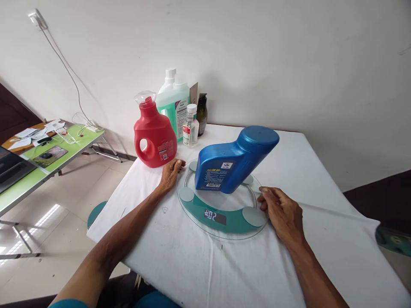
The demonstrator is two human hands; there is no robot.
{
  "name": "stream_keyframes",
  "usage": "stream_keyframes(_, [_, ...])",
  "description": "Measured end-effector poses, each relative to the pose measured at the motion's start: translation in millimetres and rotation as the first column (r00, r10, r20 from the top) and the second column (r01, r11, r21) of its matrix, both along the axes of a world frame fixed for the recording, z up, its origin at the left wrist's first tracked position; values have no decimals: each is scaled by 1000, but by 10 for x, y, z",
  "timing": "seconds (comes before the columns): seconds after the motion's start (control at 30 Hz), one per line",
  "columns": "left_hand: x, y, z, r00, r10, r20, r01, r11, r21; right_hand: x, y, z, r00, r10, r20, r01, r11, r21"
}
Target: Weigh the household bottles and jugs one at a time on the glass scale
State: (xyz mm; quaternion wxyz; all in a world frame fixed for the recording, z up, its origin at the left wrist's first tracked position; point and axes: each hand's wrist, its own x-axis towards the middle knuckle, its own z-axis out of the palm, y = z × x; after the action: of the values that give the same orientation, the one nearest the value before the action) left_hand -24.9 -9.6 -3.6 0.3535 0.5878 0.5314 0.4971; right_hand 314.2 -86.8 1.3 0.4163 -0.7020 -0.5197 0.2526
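Blue bottle (233, 160) is lying tilted on the round glass scale (221, 205); display (214, 217) is lit. Left hand (170, 173) is resting open, fingers touching the scale's left rim. Right hand (282, 211) is lying loosely curled at the right rim, gripping nothing. Red jug (154, 137) is standing just behind the left hand; green bottle (173, 105), small clear bottle (191, 126) and dark bottle (201, 113) are crowding the wall behind it.

wall (289, 51): white, cable hanging | floor (64, 214): pale glossy tiles | green folding table (38, 171) at left | daylight
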Motion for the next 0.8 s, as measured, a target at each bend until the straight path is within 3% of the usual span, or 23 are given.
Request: stream_keyframes(0.8, [-27,15,-45,1000,-26,-11,26,999,22,-13,-3,10,1000,-2,-3,2,1000,-12])
